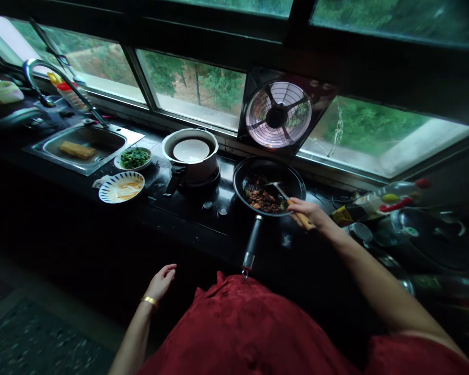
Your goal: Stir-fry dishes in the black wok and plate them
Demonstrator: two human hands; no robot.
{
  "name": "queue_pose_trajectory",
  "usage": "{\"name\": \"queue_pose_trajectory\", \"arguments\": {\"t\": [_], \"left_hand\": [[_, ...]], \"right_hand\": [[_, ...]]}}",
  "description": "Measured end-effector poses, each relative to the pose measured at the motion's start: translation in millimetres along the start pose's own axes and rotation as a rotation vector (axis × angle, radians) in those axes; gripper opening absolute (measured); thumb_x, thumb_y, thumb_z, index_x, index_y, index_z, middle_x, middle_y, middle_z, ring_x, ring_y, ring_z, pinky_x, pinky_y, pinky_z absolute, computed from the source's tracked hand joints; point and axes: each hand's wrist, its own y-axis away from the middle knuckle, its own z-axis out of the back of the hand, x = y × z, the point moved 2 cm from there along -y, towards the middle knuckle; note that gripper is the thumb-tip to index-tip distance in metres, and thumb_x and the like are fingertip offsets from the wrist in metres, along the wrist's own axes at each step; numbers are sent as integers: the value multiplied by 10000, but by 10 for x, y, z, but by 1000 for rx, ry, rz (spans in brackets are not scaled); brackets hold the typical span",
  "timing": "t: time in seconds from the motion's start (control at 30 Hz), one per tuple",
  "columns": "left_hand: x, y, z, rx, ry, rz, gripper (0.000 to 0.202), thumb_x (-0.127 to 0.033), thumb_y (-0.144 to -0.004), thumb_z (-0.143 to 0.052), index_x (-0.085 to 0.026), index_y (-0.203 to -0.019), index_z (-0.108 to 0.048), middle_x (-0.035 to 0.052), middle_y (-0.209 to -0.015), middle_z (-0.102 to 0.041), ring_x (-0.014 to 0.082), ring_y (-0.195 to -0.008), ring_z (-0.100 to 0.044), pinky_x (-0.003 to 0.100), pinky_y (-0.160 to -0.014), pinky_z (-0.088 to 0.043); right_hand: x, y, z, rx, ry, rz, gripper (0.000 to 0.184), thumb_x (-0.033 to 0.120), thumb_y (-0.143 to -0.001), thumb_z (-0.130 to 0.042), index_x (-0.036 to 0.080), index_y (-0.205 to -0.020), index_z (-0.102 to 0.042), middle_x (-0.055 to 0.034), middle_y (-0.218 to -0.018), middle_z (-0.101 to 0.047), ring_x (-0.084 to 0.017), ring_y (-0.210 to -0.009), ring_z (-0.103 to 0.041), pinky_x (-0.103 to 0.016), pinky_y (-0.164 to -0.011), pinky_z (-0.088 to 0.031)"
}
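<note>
Bare counter strip between striped bowl [121,186] and wok [269,186]; pot [191,154] behind, wok handle [252,241] jutting forward.

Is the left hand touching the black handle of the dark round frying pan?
Apart. The head view shows the left hand hanging open below the counter edge, with a clear dark gap between it and the frying pan handle.

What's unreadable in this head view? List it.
- Spatula blade: head view, sunk in the dark food in the wok.
- Right hand grip on the wooden handle: fingers wrap it, contact hidden.
- Clutter at right of the counter: blurred, items unclear.
- Sink object: too small to identify.
- Left hand: holds nothing, floor behind dark.
</note>
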Motion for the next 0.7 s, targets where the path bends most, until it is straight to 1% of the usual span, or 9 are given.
{"name": "queue_pose_trajectory", "arguments": {"t": [0.1,0.17,0.2,0.27,0.33,0.43,0.57,0.67,0.7], "left_hand": [[19,27,11,13,7,11,610,-540,-537,-567,-123,-978,-625,62,-793,-639,188,-716,-619,283,-646,-469],[32,37,15,14,10,11,605,-539,-535,-578,-127,-975,-621,66,-806,-642,193,-723,-619,281,-632,-465],[38,39,15,10,12,13,603,-538,-533,-582,-128,-973,-619,71,-823,-645,196,-730,-620,281,-631,-463],[41,37,5,9,14,20,604,-537,-530,-584,-126,-972,-614,81,-843,-648,201,-741,-622,282,-632,-460],[23,26,-19,19,9,29,599,-534,-533,-578,-127,-971,-611,83,-843,-648,205,-743,-621,282,-628,-456],[-48,-3,-65,36,-6,33,579,-521,-542,-570,-126,-965,-610,85,-850,-649,202,-737,-620,283,-629,-451],[-138,-39,-99,44,-6,6,564,-503,-562,-557,-124,-976,-610,79,-840,-646,191,-735,-616,279,-641,-450],[-131,-38,-98,32,-14,8,563,-500,-559,-554,-122,-971,-615,71,-806,-641,184,-714,-611,276,-633,-451],[-118,-32,-94,37,-12,11,566,-503,-559,-553,-124,-974,-616,72,-812,-642,183,-715,-613,275,-629,-451]], "right_hand": [[-85,-13,165,-123,37,23,160,281,-761,-580,199,-841,-692,-88,-1113,-630,-246,-1013,-610,-366,-906,-485],[-58,25,324,-176,54,48,169,288,-756,-598,198,-864,-691,-99,-1126,-627,-249,-1025,-606,-384,-927,-476],[-26,52,390,-168,60,54,174,283,-753,-607,204,-883,-690,-98,-1135,-625,-247,-1033,-603,-383,-933,-474],[48,92,454,-106,74,53,175,271,-745,-619,220,-896,-691,-84,-1127,-631,-244,-1028,-605,-378,-931,-478],[101,88,420,-67,89,37,153,272,-735,-618,223,-860,-692,-75,-1106,-640,-244,-997,-619,-376,-912,-489],[116,29,274,-85,99,25,132,277,-737,-600,207,-807,-686,-78,-1080,-646,-245,-1011,-613,-363,-905,-488],[73,15,130,0,79,68,139,278,-746,-597,214,-830,-688,-77,-1093,-641,-240,-1029,-604,-349,-898,-487],[34,46,77,-39,60,41,156,297,-736,-594,199,-809,-691,-92,-1086,-641,-260,-1009,-612,-368,-882,-500],[27,55,51,-33,39,28,164,302,-739,-588,196,-808,-691,-90,-1071,-645,-259,-985,-623,-364,-865,-512]]}}
